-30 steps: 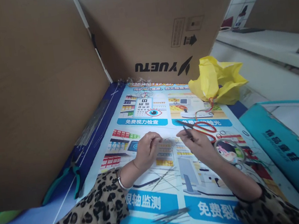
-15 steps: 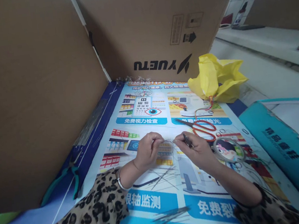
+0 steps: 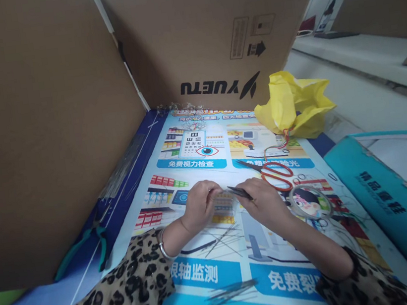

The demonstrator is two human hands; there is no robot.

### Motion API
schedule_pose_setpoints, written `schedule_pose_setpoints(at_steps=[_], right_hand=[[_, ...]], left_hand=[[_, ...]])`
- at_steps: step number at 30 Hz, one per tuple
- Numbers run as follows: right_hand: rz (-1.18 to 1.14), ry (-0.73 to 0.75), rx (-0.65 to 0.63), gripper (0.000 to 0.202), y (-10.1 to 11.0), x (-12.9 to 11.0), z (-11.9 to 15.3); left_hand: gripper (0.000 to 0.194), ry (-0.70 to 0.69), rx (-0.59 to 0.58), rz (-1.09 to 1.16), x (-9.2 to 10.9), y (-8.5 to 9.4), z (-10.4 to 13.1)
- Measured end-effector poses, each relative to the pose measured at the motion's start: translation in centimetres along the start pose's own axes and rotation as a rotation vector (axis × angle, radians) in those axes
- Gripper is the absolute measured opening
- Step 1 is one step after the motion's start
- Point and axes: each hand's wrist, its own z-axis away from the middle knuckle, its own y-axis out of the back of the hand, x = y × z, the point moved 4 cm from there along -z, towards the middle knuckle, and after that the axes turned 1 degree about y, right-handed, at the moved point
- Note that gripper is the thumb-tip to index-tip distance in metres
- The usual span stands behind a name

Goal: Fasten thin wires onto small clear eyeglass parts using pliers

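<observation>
My left hand (image 3: 203, 203) is closed in a pinch over the middle of the printed sheet, its fingertips on a thin wire (image 3: 225, 190) that barely shows. Close on its right, my right hand (image 3: 264, 202) is wrapped round a slim dark pointed tool, which looks like tweezers (image 3: 240, 192). The tips point left, at the wire by my left fingertips; whether they touch it I cannot tell. Loose thin wire pieces (image 3: 220, 240) lie below my hands, and another bundle of wires (image 3: 231, 294) lies nearer to me.
Red-handled scissors (image 3: 277, 175) and a round clear reel (image 3: 311, 202) lie right of my hands. Behind them stands a yellow paper flower shape (image 3: 291, 106). Teal-handled pliers (image 3: 96, 236) lie left. Cardboard panels (image 3: 210, 31) wall the back and left; a turquoise box (image 3: 386, 203) stands right.
The tweezers have turned from inside my right hand to point out left toward my left fingertips. My right fingers have shifted their hold; my left hand has hardly moved.
</observation>
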Motion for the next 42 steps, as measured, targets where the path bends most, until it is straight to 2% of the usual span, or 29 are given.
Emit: schedule_pose_setpoints(at_steps=[7,12,21,42], right_hand=[[0.403,0.075,-0.09,0.013,1.2,-1.2,-0.3],[0.551,0.074,-0.092,0.01,1.6,-1.3,-0.2],[0.621,0.061,-0.12,0.01,1.7,-1.2,-0.2],[0.643,0.075,-0.136,0.015,2.1,-1.9,-0.2]], left_hand=[[0.014,-0.004,0.044,-0.058,-0.3,0.0,0.1],[0.018,0.015,0.044,-0.126,-0.6,0.0,0.0],[0.017,-0.087,0.026,-0.188,-0.2,-0.2,-0.2],[0.016,-0.143,0.004,-0.195,0.4,-0.4,-0.2]])
